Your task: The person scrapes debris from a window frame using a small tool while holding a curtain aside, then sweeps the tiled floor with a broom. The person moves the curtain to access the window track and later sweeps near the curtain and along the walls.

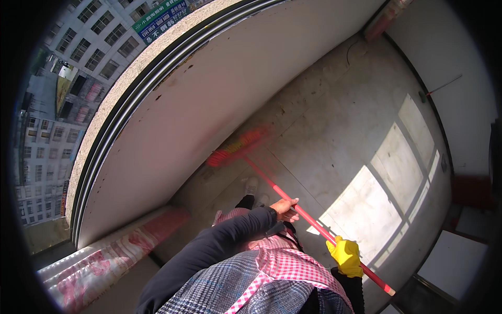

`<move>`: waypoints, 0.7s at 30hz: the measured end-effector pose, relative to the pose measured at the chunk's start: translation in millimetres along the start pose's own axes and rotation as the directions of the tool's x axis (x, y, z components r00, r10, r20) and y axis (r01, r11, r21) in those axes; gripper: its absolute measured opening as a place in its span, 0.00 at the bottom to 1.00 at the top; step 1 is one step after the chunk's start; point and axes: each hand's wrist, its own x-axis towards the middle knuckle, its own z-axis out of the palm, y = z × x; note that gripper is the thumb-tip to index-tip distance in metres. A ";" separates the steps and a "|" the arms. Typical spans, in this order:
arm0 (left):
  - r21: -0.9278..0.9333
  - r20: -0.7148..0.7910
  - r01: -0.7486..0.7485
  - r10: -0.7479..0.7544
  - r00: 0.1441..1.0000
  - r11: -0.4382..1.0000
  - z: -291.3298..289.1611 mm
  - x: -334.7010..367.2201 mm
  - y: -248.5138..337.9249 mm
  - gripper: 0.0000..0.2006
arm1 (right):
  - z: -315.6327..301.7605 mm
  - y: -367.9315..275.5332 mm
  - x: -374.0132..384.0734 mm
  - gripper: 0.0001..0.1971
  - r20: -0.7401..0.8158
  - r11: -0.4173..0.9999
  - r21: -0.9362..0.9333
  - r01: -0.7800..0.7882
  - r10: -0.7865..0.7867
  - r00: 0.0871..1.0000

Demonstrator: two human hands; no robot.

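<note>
A broom with a red handle (308, 217) runs slantwise across the middle of the view. Its red and yellow head (238, 147), smeared by motion, lies on the floor along the foot of the wall below the window. My bare left hand (285, 209) is closed round the middle of the handle. Lower down, my right hand (346, 255), in a yellow glove, grips the handle near its end, which sticks out past the glove. My white shoes (252, 186) stand on the floor just behind the broom head.
Pale tiles make up the floor (334, 115), with sunlight patches on the right. The white wall (209, 89) carries a window track (151, 73). Patterned curtains (110, 261) hang at lower left. A thin rod (444, 85) leans at the right wall. White panels (452, 264) stand at lower right.
</note>
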 end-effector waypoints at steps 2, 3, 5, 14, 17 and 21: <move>-0.205 -0.278 -0.128 0.067 0.958 0.970 -15.6 17.0 -14.8 0.18 | -13.8 -38.5 48.4 0.16 -0.045 0.985 -0.051 0.162 -0.164 0.985; -0.280 -0.367 -0.206 0.094 0.926 0.938 -31.0 25.5 -13.2 0.17 | -27.0 -54.8 68.6 0.13 -0.226 0.948 0.062 0.312 -0.291 0.930; -0.389 -0.501 -0.338 0.111 0.859 0.857 -72.2 33.5 -11.3 0.14 | -62.0 -85.2 105.2 0.11 -0.384 0.863 0.152 0.481 -0.397 0.834; -0.714 -0.639 -0.602 0.017 0.769 0.358 -215.8 33.9 -27.7 0.07 | -253.2 -78.2 115.3 0.15 -0.178 0.951 0.163 0.264 -0.235 0.955; -0.747 -0.616 -0.605 0.054 0.786 0.276 -222.0 39.2 -16.2 0.06 | -241.4 -78.0 140.3 0.12 -0.073 0.737 0.663 0.132 -0.111 0.991; -0.752 -0.585 -0.609 0.170 0.793 0.253 -213.0 36.8 21.7 0.05 | -193.3 -83.9 170.7 0.24 -0.405 0.004 0.914 0.406 -0.057 0.912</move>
